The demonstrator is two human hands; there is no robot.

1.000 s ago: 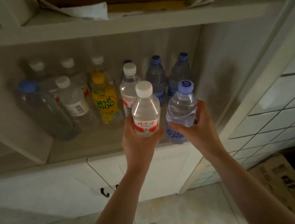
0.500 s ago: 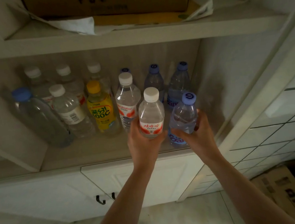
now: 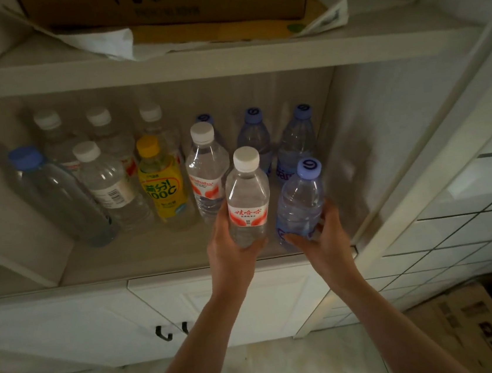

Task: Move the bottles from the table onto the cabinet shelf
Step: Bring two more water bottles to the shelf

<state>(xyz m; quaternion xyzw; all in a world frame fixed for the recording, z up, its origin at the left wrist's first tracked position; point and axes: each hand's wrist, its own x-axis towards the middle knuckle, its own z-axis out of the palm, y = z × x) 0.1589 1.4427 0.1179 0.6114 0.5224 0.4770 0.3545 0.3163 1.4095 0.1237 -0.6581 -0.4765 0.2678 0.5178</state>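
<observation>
While both arms reach up from below, the left hand (image 3: pixel 230 251) grips a white-capped bottle (image 3: pixel 247 198) by its base and the right hand (image 3: pixel 326 243) grips a blue-capped bottle (image 3: pixel 300 204) just beside it, both upright over the front of the cabinet shelf (image 3: pixel 139 253). Beyond the hands stand rows of bottles, a yellow one (image 3: pixel 161 183) to the left.

Bare forearms, sleeveless to elbows

Both forearms outstretched, left grip (image 3: pixel 230 246) and right grip (image 3: pixel 324 238) each curled around something, side by side.
</observation>
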